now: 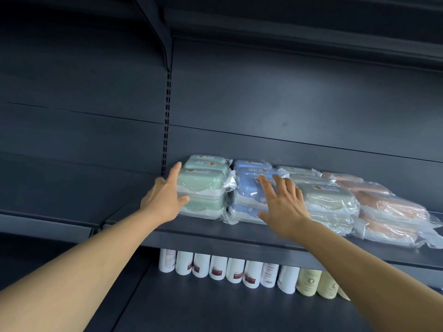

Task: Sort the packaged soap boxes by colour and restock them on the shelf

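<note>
Wrapped soap boxes stand in stacks by colour on the dark shelf [203, 232]: green boxes [203, 182] at the left, then blue boxes [248, 188], pale beige boxes [328, 200] and peach boxes [388, 209] at the right. My left hand [165, 200] lies flat against the left side of the green stack, fingers apart, thumb at its front. My right hand [284, 202] rests with spread fingers on the front of the blue stack. Neither hand grips a box.
Below the shelf, on a lower shelf, stands a row of white bottles [215, 267], with cream bottles [318, 282] to their right. A slotted upright [167, 121] runs up the back wall. An upper shelf bracket [158, 27] hangs overhead. Bare dark shelving lies to the left.
</note>
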Demonstrator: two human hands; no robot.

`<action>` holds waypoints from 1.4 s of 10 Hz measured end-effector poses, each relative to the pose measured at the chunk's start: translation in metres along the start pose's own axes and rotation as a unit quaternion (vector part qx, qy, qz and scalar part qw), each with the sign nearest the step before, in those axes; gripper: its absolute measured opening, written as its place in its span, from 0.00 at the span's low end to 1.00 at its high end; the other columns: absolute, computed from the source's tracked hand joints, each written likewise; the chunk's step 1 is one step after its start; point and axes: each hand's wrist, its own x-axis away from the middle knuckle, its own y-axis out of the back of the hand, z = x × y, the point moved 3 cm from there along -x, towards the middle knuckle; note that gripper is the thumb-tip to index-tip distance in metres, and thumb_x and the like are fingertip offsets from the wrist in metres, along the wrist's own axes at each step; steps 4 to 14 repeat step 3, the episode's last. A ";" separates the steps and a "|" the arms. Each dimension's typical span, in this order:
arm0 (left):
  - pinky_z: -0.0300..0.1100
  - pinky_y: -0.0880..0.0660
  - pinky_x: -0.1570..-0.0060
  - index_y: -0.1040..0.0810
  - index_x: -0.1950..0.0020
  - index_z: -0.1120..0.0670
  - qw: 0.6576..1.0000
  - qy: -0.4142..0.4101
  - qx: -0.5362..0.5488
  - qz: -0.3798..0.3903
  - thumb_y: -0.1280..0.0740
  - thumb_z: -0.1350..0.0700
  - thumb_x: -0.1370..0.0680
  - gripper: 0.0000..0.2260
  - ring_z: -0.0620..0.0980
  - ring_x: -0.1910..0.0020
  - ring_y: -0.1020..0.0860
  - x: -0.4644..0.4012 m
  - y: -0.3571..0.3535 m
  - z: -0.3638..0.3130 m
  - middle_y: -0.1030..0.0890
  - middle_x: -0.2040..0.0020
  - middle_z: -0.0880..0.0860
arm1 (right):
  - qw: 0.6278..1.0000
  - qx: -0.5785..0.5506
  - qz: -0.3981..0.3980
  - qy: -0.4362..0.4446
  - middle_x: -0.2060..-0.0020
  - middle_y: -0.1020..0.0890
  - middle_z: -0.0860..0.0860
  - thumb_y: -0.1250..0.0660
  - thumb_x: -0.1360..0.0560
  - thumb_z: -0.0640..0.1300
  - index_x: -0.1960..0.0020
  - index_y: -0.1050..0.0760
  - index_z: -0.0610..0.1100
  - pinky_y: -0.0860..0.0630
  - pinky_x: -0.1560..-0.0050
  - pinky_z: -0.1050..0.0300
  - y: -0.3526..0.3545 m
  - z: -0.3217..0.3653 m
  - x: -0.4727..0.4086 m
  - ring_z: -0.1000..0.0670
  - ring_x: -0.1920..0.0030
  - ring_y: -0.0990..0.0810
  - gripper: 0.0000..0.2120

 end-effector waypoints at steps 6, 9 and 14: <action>0.53 0.35 0.35 0.48 0.23 0.49 0.985 -0.080 -0.149 -0.040 0.32 0.48 0.24 0.35 0.57 0.27 0.45 0.037 0.030 -0.032 0.47 0.25 0.56 | 1.000 0.002 0.005 -0.022 0.26 0.51 0.46 0.36 0.25 0.53 0.25 0.51 0.48 0.48 0.27 0.49 0.037 -0.024 0.060 0.41 0.26 0.51 0.36; 0.53 0.35 0.35 0.48 0.23 0.49 0.985 -0.080 -0.149 -0.040 0.32 0.48 0.24 0.35 0.57 0.27 0.45 0.037 0.030 -0.032 0.47 0.25 0.56 | 1.000 0.002 0.005 -0.022 0.26 0.51 0.46 0.36 0.25 0.53 0.25 0.51 0.48 0.48 0.27 0.49 0.037 -0.024 0.060 0.41 0.26 0.51 0.36; 0.53 0.35 0.35 0.48 0.23 0.49 0.985 -0.080 -0.149 -0.040 0.32 0.48 0.24 0.35 0.57 0.27 0.45 0.037 0.030 -0.032 0.47 0.25 0.56 | 1.000 0.002 0.005 -0.022 0.26 0.51 0.46 0.36 0.25 0.53 0.25 0.51 0.48 0.48 0.27 0.49 0.037 -0.024 0.060 0.41 0.26 0.51 0.36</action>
